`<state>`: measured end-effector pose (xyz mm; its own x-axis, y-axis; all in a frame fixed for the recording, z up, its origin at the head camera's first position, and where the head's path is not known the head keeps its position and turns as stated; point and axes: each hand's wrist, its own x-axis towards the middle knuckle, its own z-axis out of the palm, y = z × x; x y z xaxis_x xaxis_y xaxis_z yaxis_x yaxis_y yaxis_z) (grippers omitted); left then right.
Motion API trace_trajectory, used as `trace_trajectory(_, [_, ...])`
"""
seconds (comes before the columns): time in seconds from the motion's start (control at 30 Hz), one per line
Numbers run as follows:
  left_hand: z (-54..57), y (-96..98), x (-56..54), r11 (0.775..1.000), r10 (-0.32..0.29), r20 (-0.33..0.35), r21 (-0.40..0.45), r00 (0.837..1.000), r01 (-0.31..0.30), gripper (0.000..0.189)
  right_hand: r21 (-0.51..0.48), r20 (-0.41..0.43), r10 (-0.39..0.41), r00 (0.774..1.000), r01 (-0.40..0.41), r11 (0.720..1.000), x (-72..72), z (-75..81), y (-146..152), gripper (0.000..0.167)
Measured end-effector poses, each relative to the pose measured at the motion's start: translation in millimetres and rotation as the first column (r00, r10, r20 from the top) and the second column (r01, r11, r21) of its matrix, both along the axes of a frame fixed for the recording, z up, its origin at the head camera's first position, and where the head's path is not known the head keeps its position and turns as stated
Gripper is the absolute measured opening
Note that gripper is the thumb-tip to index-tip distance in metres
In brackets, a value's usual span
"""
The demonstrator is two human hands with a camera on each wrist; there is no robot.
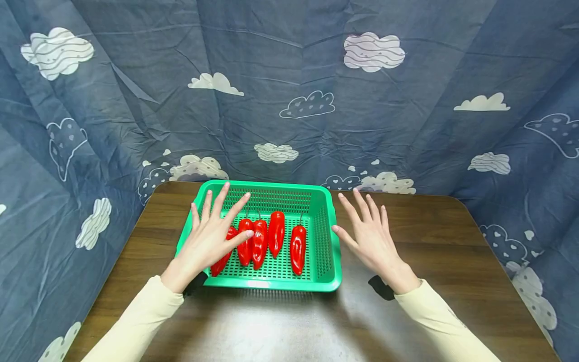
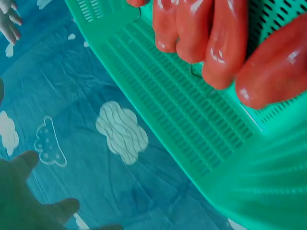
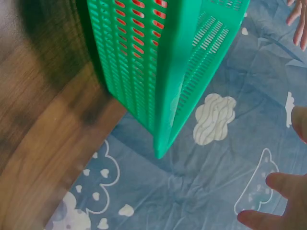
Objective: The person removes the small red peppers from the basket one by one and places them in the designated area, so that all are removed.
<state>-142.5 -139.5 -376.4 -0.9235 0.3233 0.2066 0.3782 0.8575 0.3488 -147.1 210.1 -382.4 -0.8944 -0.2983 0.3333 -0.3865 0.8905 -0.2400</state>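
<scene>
A green plastic basket (image 1: 271, 285) with slotted walls stands on the table, several shiny red peppers (image 1: 298, 250) lying on its bottom. Over the basket's left side hovers my left hand (image 1: 209, 240), fingers spread and straight, holding nothing; it partly hides the leftmost pepper (image 1: 222, 261). My right hand (image 1: 373, 239) is held just off the basket's right side, its fingers also spread and nothing in them. The left wrist view shows the peppers (image 2: 225, 43) up close beside the basket wall. In the right wrist view the basket's corner (image 3: 165, 124) shows, with fingers (image 3: 283, 184) apart from it.
The basket rests on a brown wooden table (image 1: 429, 241) with rounded far corners. Behind and on both sides hangs a blue-grey cloth (image 1: 271, 60) printed with white clouds, close to the table's far edge. A dark band (image 1: 381, 287) shows at the right wrist.
</scene>
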Motion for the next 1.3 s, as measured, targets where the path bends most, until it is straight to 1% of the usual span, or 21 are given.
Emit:
trace_trajectory(0.07, [1.5,-6.8,0.3,1.000,-0.014,0.003,0.023,1.000,0.014,0.080,-0.013,0.004,0.017,1.000,-0.017,1.000,0.9,1.4,-1,0.070])
trace_trajectory(0.27, [4.7,-29.3,-2.3,0.992,-0.047,-0.022,0.114,0.999,0.050,0.082,-0.053,0.014,0.076,0.997,-0.075,0.996,3.7,4.3,-3,0.073])
trace_trajectory(0.37, [5.3,-42.0,-4.9,0.984,-0.048,-0.009,0.171,0.999,0.049,0.083,-0.068,0.011,0.093,0.996,-0.092,0.993,4.5,5.7,-4,0.074])
trace_trajectory(0.43, [4.8,-50.9,-7.2,0.973,-0.048,0.005,0.224,0.999,0.046,0.084,-0.078,0.008,0.101,0.995,-0.101,0.992,5.0,6.5,-5,0.075])
trace_trajectory(0.53, [4.4,-64.8,-11.4,0.947,-0.061,0.047,0.319,0.997,0.043,0.083,-0.096,0.011,0.119,0.993,-0.118,0.988,5.6,7.8,-7,0.075])
trace_trajectory(0.6, [4.2,-74.0,-13.9,0.921,-0.071,0.095,0.388,0.993,0.029,0.082,-0.113,0.024,0.132,0.991,-0.129,0.985,5.9,8.6,-8,0.075])
trace_trajectory(0.7, [3.3,-87.4,-16.7,0.878,-0.078,0.177,0.479,0.981,-0.017,0.081,-0.146,0.048,0.152,0.987,-0.144,0.979,6.3,10.3,-11,0.076])
trace_trajectory(0.83, [-0.9,-102.3,-19.4,0.826,-0.089,0.263,0.559,0.961,-0.076,0.080,-0.191,0.068,0.179,0.981,-0.164,0.968,6.3,12.1,-13,0.077])
trace_trajectory(0.93, [-6.5,-110.6,-21.9,0.801,-0.096,0.294,0.590,0.951,-0.101,0.078,-0.216,0.087,0.191,0.978,-0.169,0.962,6.2,12.4,-15,0.079])
trace_trajectory(1.0, [-10.3,-115.0,-23.4,0.789,-0.099,0.307,0.604,0.946,-0.113,0.077,-0.234,0.099,0.201,0.975,-0.173,0.957,6.0,12.3,-16,0.080])
trace_trajectory(1.1, [-16.4,-121.1,-25.0,0.782,-0.105,0.325,0.611,0.940,-0.124,0.075,-0.268,0.117,0.219,0.969,-0.182,0.946,4.6,11.7,-18,0.079])
trace_trajectory(1.2, [-22.4,-126.0,-27.1,0.771,-0.132,0.344,0.625,0.930,-0.122,0.073,-0.308,0.141,0.236,0.961,-0.184,0.933,2.4,11.5,-20,0.078])
trace_trajectory(1.3, [-30.3,-129.6,-30.8,0.757,-0.176,0.356,0.645,0.918,-0.105,0.070,-0.354,0.180,0.252,0.951,-0.176,0.918,-1.0,11.5,-22,0.077])
